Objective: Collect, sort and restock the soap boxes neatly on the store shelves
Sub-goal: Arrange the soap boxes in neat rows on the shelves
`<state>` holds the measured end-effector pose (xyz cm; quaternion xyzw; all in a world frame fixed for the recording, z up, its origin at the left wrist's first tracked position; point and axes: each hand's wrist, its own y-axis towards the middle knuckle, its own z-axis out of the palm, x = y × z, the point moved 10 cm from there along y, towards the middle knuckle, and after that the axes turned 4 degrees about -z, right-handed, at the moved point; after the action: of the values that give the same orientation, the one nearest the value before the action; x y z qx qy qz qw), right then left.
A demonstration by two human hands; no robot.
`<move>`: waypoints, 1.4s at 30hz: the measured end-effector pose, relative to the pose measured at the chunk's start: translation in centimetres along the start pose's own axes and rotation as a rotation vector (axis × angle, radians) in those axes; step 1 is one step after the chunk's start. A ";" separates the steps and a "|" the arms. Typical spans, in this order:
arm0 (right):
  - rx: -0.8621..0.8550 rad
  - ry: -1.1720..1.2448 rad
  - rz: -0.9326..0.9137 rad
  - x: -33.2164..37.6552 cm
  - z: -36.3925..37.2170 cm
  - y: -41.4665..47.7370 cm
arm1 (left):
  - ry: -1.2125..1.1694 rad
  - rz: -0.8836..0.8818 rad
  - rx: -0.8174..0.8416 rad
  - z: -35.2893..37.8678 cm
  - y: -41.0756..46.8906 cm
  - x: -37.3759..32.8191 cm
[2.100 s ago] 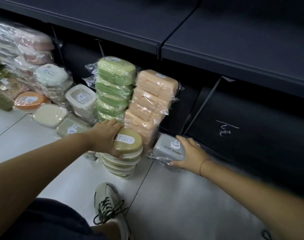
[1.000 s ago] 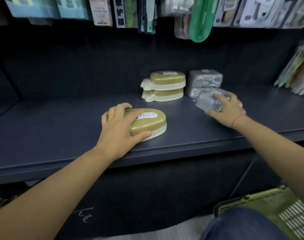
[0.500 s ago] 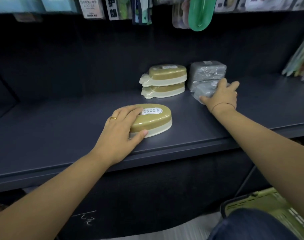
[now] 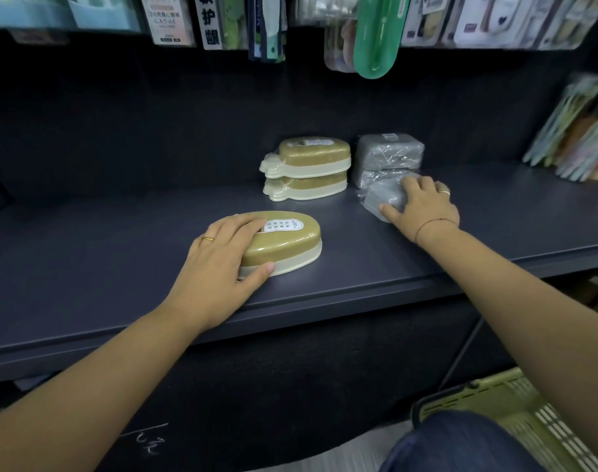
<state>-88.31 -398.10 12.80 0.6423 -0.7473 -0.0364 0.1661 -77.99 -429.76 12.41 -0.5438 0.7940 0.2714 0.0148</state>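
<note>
An olive oval soap box [image 4: 284, 243] lies flat on the dark shelf [image 4: 86, 267] at frame centre. The left hand [image 4: 222, 260] clasps its near end, fingers over the lid, thumb against the side. Right of centre, the right hand [image 4: 421, 206] grips a grey wrapped soap box [image 4: 384, 199] in front of a grey stack [image 4: 387, 155], which stands beside two stacked olive boxes [image 4: 311, 168]. A green basket [image 4: 529, 403] sits lower right.

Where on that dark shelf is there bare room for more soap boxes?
Widest bare patch of shelf: left of the left hand and the olive stack. A smaller one: between the right hand and the packets at the right end. The middle is crowded, olive stack beside grey stack.
</note>
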 end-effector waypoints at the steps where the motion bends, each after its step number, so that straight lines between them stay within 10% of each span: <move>1: -0.016 -0.045 0.021 -0.1 0.0 0.0 | 0.001 -0.002 0.002 0.0 0.0 0.1; 13: -0.049 -0.127 0.132 2.4 0.3 0.8 | -0.075 -0.035 0.000 -0.2 -0.1 0.3; 16: -0.150 0.223 -0.245 9.0 -2.2 -3.0 | -0.121 -0.055 0.005 -0.1 -0.2 0.4; 21: 0.353 0.380 -0.756 19.0 1.6 -9.9 | -0.127 -0.021 0.058 0.4 -0.2 0.2; 26: 0.401 0.436 -0.674 18.4 2.1 -7.2 | 0.000 -0.036 0.087 0.7 -0.2 0.1; 34: -0.092 0.475 -0.441 12.4 -6.1 4.9 | 0.135 -0.171 0.390 3.9 -0.2 1.7; 42: 0.126 0.302 -0.435 14.5 -3.2 11.9 | 0.112 -0.191 0.454 4.3 -0.4 2.0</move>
<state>-100.42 -409.65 21.98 0.7951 -0.5592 0.0712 0.2236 -79.61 -429.63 7.94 -0.6134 0.7790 0.0530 0.1184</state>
